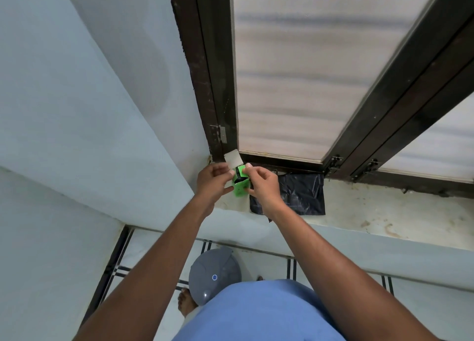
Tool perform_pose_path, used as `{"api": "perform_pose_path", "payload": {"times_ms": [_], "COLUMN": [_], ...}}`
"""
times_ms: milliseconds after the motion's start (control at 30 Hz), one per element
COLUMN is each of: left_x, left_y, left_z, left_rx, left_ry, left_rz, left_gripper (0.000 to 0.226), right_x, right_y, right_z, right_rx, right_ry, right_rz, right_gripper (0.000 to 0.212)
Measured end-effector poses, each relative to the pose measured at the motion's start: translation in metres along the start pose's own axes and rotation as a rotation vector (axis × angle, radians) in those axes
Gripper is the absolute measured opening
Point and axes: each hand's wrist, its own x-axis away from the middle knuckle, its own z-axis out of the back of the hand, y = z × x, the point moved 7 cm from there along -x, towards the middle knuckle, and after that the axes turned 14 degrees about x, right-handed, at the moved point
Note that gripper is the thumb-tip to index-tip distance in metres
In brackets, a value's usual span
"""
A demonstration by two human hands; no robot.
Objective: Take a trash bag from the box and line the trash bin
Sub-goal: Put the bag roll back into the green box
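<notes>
Grey lidded trash bin (pixel 215 274) on floor by person's feet, w/ both hands raised over the sill: left hand (pixel 214 180) grasps green box (pixel 240 184), flap open, while right hand (pixel 261 184) pinches its top, likely to reach black bags inside.

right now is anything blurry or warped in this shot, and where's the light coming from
Head view: soft daylight comes through the frosted window pane, with no harsh glare; wide-angle distortion bows the wall edges and dark window frame; the pane looks smeared, as if by motion blur; the green box and both hands, left and right, are fairly sharp; the grey bin below lies in dimmer light.
</notes>
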Motion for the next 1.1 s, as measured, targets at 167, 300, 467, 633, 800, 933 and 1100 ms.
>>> {"api": "perform_pose_path", "payload": {"times_ms": [167,300,467,633,800,933,1100], "left_x": [-0.014,-0.014,-0.015,-0.012,-0.015,-0.015,-0.011], "left_y": [0.0,0.007,0.005,0.011,0.023,0.025,0.01], "left_z": [-0.005,-0.009,-0.009,-0.012,-0.023,-0.031,-0.03], "left_rx": [-0.194,-0.133,-0.189,-0.324,-0.548,-0.508,-0.412], "left_ry": [-0.049,-0.066,-0.05,-0.08,-0.16,-0.196,-0.273], "left_rz": [-0.012,-0.031,-0.031,-0.204,-0.334,-0.352,-0.304], "left_gripper": [0.045,0.03,0.01,0.027,0.025,0.023,0.038], "right_x": [0.002,-0.001,-0.007,-0.011,-0.012,-0.019,-0.031], "right_y": [-0.007,-0.005,0.001,-0.013,-0.045,-0.055,-0.057], "right_z": [0.0,0.0,0.005,0.013,0.019,0.026,0.028], "right_rx": [0.057,-0.074,-0.018,0.357,0.767,0.716,0.707], "right_ry": [-0.012,-0.05,-0.042,-0.048,-0.129,-0.218,-0.292], "right_rz": [0.039,-0.048,-0.058,0.207,0.407,0.298,0.158], "right_gripper": [0.025,0.033,0.03,0.033,0.035,0.033,0.046]}}
